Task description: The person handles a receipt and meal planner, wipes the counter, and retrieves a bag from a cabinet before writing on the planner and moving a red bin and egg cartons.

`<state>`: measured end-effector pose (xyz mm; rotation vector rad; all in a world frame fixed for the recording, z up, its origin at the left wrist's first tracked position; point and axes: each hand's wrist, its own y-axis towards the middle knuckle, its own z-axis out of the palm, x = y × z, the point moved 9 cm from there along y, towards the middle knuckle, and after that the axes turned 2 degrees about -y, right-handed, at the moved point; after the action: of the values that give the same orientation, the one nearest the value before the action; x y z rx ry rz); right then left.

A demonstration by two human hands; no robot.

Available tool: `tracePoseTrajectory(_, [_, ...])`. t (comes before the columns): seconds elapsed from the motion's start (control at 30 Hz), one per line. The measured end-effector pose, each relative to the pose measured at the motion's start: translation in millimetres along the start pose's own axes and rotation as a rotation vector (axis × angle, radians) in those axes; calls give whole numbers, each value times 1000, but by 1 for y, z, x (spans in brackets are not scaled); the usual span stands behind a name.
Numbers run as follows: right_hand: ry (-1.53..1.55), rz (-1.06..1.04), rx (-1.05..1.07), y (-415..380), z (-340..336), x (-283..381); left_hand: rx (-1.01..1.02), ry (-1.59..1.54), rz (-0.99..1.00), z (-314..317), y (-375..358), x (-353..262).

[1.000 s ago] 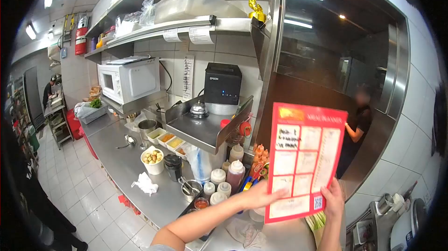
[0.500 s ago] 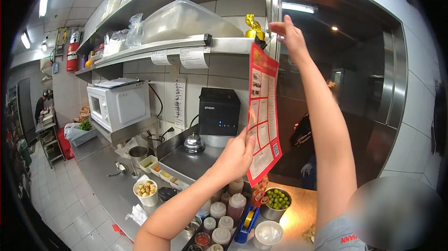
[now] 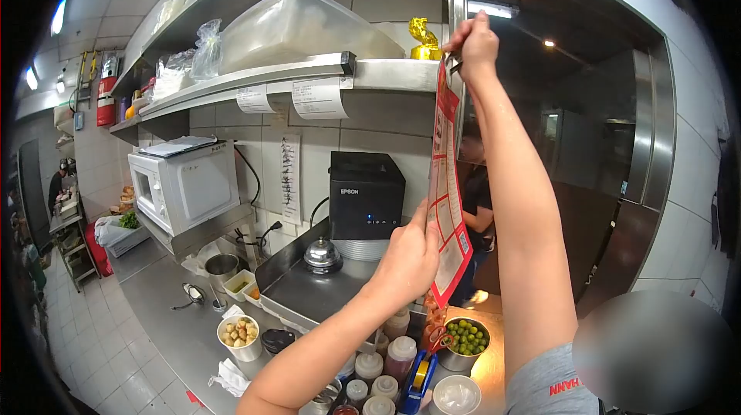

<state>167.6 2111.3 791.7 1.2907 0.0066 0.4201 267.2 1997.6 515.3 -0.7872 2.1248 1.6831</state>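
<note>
A red-bordered printed menu sheet [image 3: 444, 218] hangs upright, turned almost edge-on, in front of the end of the steel shelf [image 3: 397, 75]. My left hand [image 3: 414, 253] is closed on its lower left edge, thumb on the printed side. Up at the sheet's top corner, my right hand [image 3: 476, 46] has its fingers curled together beside a small dark piece [image 3: 455, 68]. What they pinch is hidden from me. Just left of those fingers, a gold figurine [image 3: 423, 38] stands on the shelf.
Below are sauce bottles [image 3: 401, 353], a blue tape dispenser [image 3: 417, 384], a pot of green citrus [image 3: 466, 335] and a white bowl [image 3: 456, 396]. Behind are a black Epson printer [image 3: 364, 191], a service bell [image 3: 323, 255] and a microwave [image 3: 185, 183]. A person [image 3: 478, 207] shows beyond the opening.
My right hand has gone from stretched fingers to curled ones at the sheet's top. The sheet has moved right and turned more edge-on, my left hand moving with it. A person now shows beyond it.
</note>
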Motion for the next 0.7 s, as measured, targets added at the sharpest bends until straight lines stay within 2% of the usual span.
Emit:
tracePoseTrajectory(0.17, [51, -32, -82, 20, -13, 17, -38, 2, 31, 2, 18, -4])
tracePoseTrajectory(0.3, [-3, -6, 5, 16, 7, 11, -91, 50, 79, 3, 33, -3])
tracePoseTrajectory(0.43, [-72, 36, 50, 13, 10, -5, -98, 32, 23, 2, 38, 1])
tracePoseTrajectory(0.5, [-235, 45, 62, 14, 3, -15, -90, -3, -8, 3, 42, 4])
tracePoseTrajectory(0.57, [-327, 25, 47, 21, -3, -25, -139, 46, 73, 1, 47, 2])
tracePoseTrajectory(0.67, [-196, 248, 168, 18, -3, -53, -124, 45, 48, 7, 48, 9])
tracePoseTrajectory(0.7, [-200, 254, 166, 15, -4, -53, -122, 41, 42, 9, 48, 12])
